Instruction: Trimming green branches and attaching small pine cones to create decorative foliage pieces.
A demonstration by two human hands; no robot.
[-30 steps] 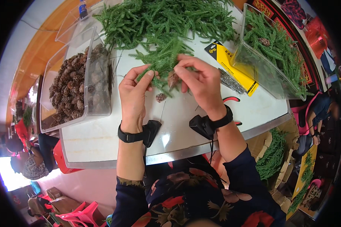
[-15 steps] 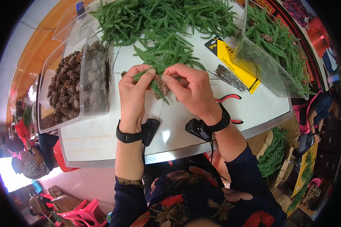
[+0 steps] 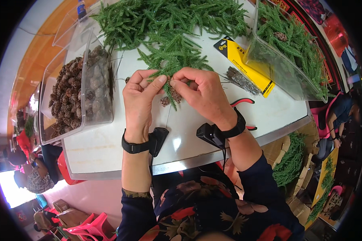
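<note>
Both hands meet over the white table at the near end of a bushy artificial pine branch (image 3: 171, 52). My left hand (image 3: 140, 92) is closed, thumb and forefinger pinching the branch beside a small drooping tip (image 3: 173, 98). Closed as well, my right hand (image 3: 203, 90) pinches the branch's near end right next to the left fingertips. Whether a thin wire is between these fingers is too small to tell. A brown pine cone (image 3: 176, 96) shows just under the right fingers, and another small cone (image 3: 165, 101) hangs beside the drooping tip. Each wrist wears a black strap with a device.
At the left stands a clear bin (image 3: 84, 114) of pine cones (image 3: 68, 92). Green branches (image 3: 169, 20) are heaped at the back. On the right lie a yellow packet (image 3: 249, 66), dark wire pieces (image 3: 241, 80), red-handled pliers (image 3: 243, 101) and a clear bin (image 3: 269, 82) of greenery.
My hands keep pinching at nearly the same spot. The drooping tip now hangs straighter, and the small cone beside it shows more fully. The whole view has shifted slightly.
</note>
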